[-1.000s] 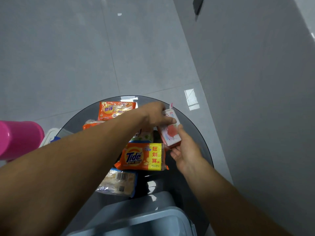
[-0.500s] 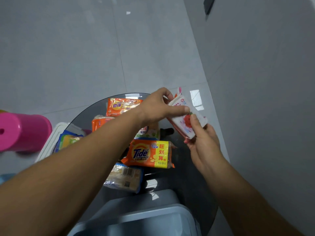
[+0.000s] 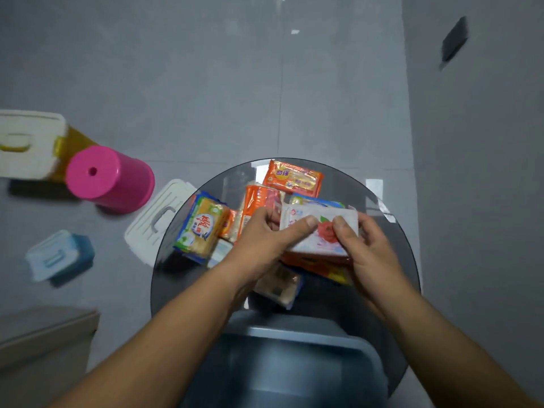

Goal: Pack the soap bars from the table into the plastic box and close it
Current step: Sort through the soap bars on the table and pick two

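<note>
Both hands, left hand and right hand, grip the white soap pack above the crowded glass table

Large grey floor tiles gleam with ceiling light, meeting a grey wall at right. On the floor lie a pink stool, a white lid, a blue-lidded container and a white-lidded yellow box.

Two hands, one glass table, about seven soap bars, one grey box, one pink stool, three lidded boxes on the floor.
</note>
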